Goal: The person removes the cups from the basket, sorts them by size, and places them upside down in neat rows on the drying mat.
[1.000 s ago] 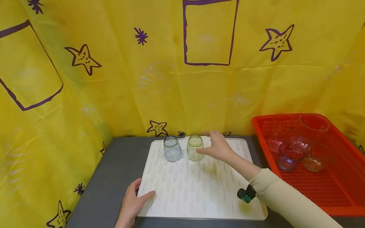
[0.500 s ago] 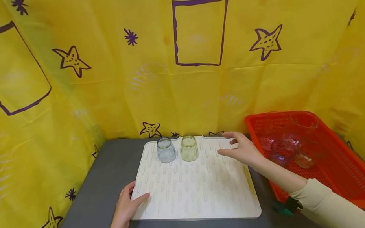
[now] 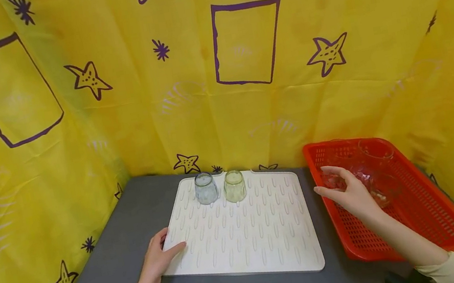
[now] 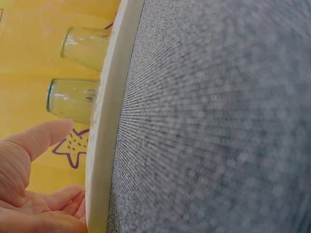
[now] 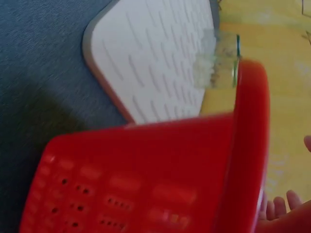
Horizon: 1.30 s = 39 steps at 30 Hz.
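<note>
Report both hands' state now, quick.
Left hand: open, relaxed at the left edge of the white, ridged, rectangular mat.
Right hand: open, holding nothing, fingers spread over the red, perforated plastic basket.

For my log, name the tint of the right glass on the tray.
The right glass is yellow-green, clearest in the head view.

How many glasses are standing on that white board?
2: the bluish glass near the far left corner of the white board, and the greenish glass just right of it. None there look hidden.
</note>
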Each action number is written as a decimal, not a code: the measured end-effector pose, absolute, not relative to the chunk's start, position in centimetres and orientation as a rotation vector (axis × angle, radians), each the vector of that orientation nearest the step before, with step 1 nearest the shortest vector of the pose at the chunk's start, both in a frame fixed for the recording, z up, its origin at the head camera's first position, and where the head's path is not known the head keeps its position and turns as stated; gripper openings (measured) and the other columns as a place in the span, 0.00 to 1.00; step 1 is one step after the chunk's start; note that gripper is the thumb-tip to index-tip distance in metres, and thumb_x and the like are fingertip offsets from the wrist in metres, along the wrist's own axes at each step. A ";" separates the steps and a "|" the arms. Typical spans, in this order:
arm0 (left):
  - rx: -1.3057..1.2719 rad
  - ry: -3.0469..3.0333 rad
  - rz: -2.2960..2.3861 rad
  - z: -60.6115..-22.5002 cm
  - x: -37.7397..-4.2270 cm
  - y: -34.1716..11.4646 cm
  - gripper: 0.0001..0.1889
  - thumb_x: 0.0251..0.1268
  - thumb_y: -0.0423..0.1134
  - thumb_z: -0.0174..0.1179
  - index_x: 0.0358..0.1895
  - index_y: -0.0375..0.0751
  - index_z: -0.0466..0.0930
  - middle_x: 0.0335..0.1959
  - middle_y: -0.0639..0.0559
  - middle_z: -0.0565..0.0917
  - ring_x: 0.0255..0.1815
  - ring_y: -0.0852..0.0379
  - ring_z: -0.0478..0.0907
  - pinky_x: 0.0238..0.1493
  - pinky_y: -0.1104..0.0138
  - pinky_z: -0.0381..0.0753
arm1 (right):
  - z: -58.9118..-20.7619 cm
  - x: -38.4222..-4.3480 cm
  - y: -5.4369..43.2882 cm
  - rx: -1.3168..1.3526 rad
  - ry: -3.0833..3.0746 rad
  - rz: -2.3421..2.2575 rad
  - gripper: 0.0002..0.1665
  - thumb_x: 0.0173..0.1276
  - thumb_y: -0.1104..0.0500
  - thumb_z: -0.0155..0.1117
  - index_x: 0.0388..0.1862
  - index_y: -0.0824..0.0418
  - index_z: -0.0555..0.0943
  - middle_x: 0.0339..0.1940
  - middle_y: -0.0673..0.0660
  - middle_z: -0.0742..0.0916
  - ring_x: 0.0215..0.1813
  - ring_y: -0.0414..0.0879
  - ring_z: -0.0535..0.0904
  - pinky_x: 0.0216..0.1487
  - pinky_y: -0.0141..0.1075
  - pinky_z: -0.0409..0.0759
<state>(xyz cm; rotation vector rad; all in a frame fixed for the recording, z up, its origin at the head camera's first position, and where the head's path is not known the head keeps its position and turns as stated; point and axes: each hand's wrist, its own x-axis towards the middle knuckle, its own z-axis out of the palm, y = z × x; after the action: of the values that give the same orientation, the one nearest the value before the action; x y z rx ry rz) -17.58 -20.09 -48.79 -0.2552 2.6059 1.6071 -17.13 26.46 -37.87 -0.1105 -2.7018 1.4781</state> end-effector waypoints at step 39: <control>-0.284 2.608 1.557 -48.9 -17.6 -20.0 0.44 0.58 0.44 0.70 0.71 0.28 0.56 0.68 0.31 0.60 0.67 0.35 0.59 0.66 0.44 0.59 | -41.4 -16.1 38.8 -0.598 -2.711 1.187 0.60 0.62 0.45 0.68 0.75 0.74 0.44 0.70 0.84 0.50 0.66 0.82 0.46 0.57 0.71 0.54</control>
<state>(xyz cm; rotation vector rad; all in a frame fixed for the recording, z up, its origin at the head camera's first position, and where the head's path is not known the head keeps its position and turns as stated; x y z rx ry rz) -17.63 -20.02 -48.94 -0.2844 2.6085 1.5573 -16.12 38.78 -41.39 -0.5980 -2.7109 1.1869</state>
